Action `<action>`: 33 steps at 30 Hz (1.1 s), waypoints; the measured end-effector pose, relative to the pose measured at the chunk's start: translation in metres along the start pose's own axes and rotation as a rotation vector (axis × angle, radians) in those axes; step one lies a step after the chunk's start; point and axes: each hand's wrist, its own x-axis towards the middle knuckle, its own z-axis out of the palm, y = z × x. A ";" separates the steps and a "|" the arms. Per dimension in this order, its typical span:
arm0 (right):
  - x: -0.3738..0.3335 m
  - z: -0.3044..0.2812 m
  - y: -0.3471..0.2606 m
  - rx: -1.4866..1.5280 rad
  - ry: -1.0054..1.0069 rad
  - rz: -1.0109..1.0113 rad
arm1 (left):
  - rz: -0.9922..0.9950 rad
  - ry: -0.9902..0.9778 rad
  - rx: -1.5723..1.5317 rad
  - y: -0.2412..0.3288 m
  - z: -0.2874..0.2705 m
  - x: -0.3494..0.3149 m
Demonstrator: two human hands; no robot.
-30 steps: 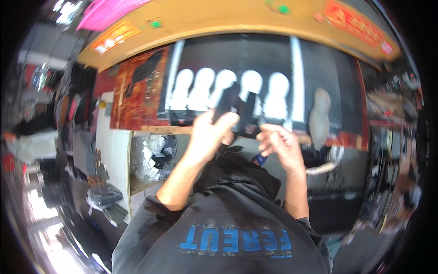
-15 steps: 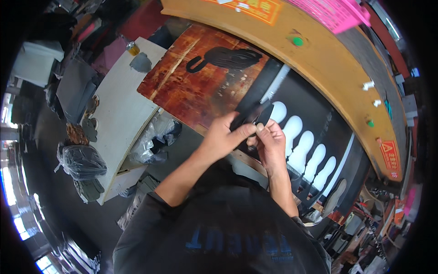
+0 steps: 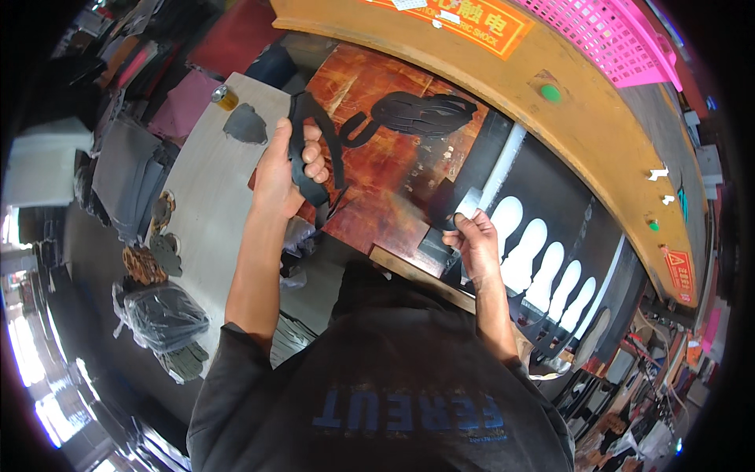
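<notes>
Hands have parted: the left hand [image 3: 277,165] alone clasps curved black strips [image 3: 296,149]; the right hand [image 3: 478,241] bunches beside white sole shapes [image 3: 520,258], its hold unclear.

at l. edge of frame, mid to btm: bright windows [image 3: 27,346], blown out to white, w/ streaky blur. cool, daylight-like glare there; dimmer twd upper l. dk grey floor [image 3: 90,267] at l., btwn windows & pale grey table [image 3: 208,177], plain-topped, set at a slant l. of ctr. right next to table, upper mid of frame: wooden workbench [image 3: 377,204], red-brown, scuffed & stained, also slanted in view. lower r.: cluttered storage area [image 3: 629,393], too jumbled to sort out. walls mostly hidden behind stuff.
</notes>
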 end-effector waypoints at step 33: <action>0.230 0.059 -0.016 -1.470 -0.458 -0.675 | 0.033 0.466 0.397 -0.046 -0.078 -0.073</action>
